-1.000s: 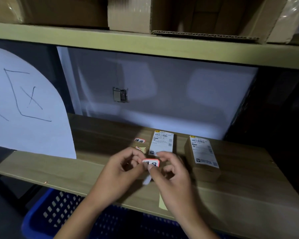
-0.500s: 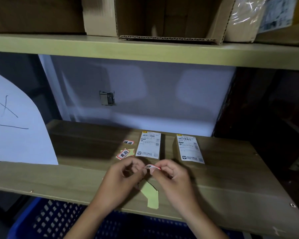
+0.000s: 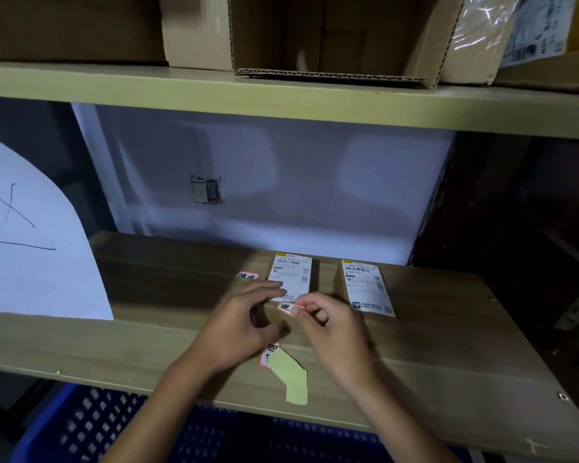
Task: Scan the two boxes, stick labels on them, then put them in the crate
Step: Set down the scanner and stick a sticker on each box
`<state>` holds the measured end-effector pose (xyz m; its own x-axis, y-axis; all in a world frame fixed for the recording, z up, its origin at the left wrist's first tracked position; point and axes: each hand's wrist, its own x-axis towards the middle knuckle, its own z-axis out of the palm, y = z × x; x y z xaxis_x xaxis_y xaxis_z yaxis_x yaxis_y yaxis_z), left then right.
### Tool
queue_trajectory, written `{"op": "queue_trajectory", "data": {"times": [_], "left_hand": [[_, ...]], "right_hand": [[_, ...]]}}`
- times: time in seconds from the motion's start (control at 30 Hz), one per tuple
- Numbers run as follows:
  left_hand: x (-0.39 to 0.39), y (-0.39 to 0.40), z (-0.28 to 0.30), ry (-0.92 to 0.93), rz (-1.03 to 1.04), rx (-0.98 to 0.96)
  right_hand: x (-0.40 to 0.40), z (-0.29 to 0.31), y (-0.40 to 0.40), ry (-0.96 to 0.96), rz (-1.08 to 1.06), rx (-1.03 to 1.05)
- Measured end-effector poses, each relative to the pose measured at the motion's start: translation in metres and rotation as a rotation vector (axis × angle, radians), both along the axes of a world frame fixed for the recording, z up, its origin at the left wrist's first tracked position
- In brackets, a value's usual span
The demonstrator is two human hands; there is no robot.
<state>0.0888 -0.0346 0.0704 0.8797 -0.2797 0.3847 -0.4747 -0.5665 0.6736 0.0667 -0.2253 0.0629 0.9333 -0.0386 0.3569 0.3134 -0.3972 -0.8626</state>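
Observation:
Two small brown boxes with white shipping labels lie side by side on the wooden shelf (image 3: 147,335): the left box (image 3: 291,275) and the right box (image 3: 365,289). My right hand (image 3: 331,332) pinches a small red-edged label (image 3: 287,308) just in front of the left box. My left hand (image 3: 244,325) is beside it, fingers curled over a yellow backing strip (image 3: 291,375) that carries another red-edged label (image 3: 269,354). A third red-edged label (image 3: 248,276) lies left of the left box. The blue crate (image 3: 114,429) sits below the shelf.
A white sheet with pen lines (image 3: 30,245) hangs at the left. Open cardboard cartons (image 3: 331,38) stand on the upper shelf. A white panel (image 3: 264,182) forms the back wall. Dark space lies to the right of the shelf.
The label has come off the yellow backing strip, which now lies on the shelf under my left hand. My right hand carries the label closer to the left box.

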Motion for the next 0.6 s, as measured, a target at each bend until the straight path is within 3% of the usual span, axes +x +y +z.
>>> {"op": "queue_trajectory", "data": {"times": [0.3,0.6], "left_hand": [[0.007,-0.002,-0.013,-0.002,0.066,-0.056],[0.013,-0.003,-0.018,-0.050,0.082,-0.031]], "right_hand": [[0.001,-0.005,0.004,-0.131,-0.098,-0.199],[0.004,-0.013,0.008,-0.124,-0.118,-0.163]]}}
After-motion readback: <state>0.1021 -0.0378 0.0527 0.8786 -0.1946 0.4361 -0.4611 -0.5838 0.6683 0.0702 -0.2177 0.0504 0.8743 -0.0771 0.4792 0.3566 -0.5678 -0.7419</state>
